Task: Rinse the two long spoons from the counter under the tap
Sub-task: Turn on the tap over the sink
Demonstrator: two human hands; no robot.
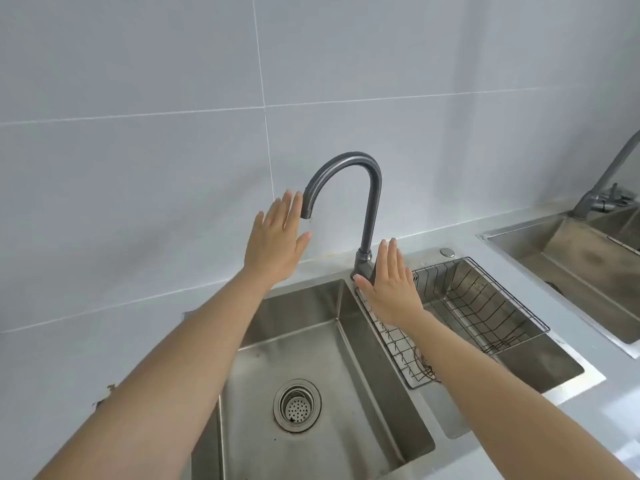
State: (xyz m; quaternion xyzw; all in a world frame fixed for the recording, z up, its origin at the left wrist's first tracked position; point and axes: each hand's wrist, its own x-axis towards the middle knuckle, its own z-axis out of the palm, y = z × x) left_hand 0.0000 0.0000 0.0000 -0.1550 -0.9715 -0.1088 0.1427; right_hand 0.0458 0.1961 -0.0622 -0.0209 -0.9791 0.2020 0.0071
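Spoons are not appearing anywhere in view, so which way they are lying from the fingers, how their long axis is running, and which hand is nearer cannot be told. Both hands are reaching forward with fingers spread flat and released, grasping nothing. The left hand (277,237) is hovering with its fingertips just beside the spout of the tap (360,188), on the spout's left; no water is showing at the outlet. The right hand (389,285) is sitting lower, its thumb side just in front of the tap's base, with the wire drying basket (491,306) lying beyond its little-finger side. Below both palms the steel sink (311,341) is standing open and looking dry (drain strainer in place, nothing in the basin). The grey counter (86,358) is extending outward past each wrist, and a second sink (568,265) is sitting well apart to the right. Judgement: the rinse is not yet begun; the spoons are having to be located first, probably outside this view.
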